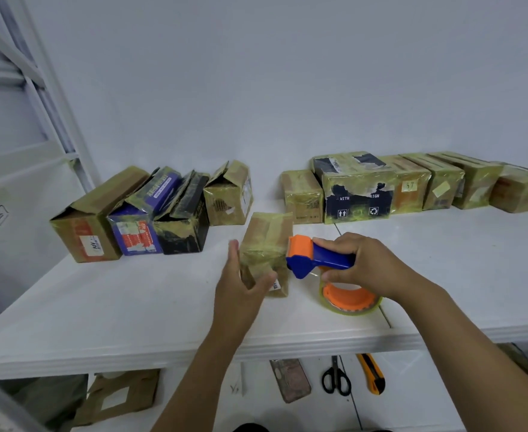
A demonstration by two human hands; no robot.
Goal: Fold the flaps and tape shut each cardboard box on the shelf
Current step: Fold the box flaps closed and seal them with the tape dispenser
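small box (264,244) lying on shelf (132,307), long axis 12–6. left hand (241,285) clasping its 7 o'clock corner; right hand (359,263) gripping tape dispenser (315,257), nose touching box's 3 o'clock edge. next pull likely heading toward 9.

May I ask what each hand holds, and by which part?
Right hand: tape dispenser, by its blue handle; left hand: small box, at its near end.

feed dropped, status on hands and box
Left grip holds box. Right grip presses tape gun to box. Open boxes wait back left. Nothing blocking.
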